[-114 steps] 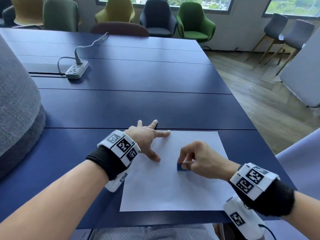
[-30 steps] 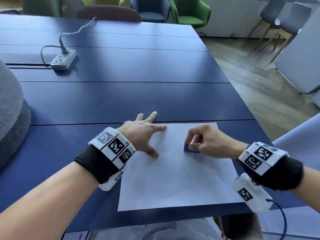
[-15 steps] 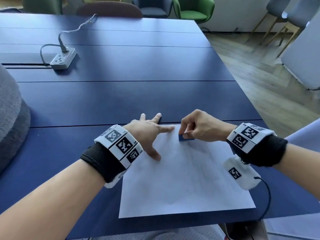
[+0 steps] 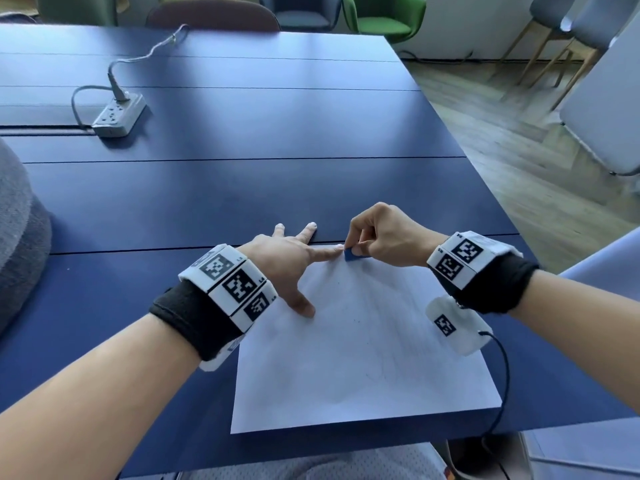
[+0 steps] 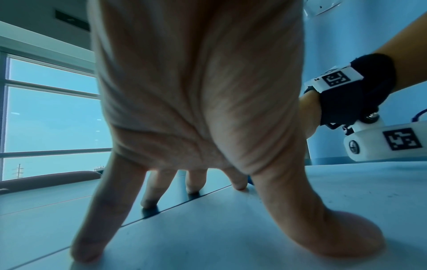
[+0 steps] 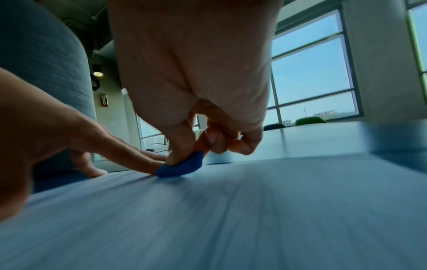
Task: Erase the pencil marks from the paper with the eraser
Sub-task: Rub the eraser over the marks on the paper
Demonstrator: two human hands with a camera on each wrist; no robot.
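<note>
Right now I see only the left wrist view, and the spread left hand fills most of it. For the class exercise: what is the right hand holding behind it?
Observer: The right hand pinches a small blue eraser between thumb and fingers, pressed down on the sheet.
Operator: Where on the sheet?
Observer: At the far edge of the white paper sheet, right beside the index fingertip of the left hand. I cannot tell whether they touch.
Operator: Are there marks to erase?
Observer: Yes, the head view shows faint grey pencil lines across the sheet's middle, nearer the person than the eraser.
</note>
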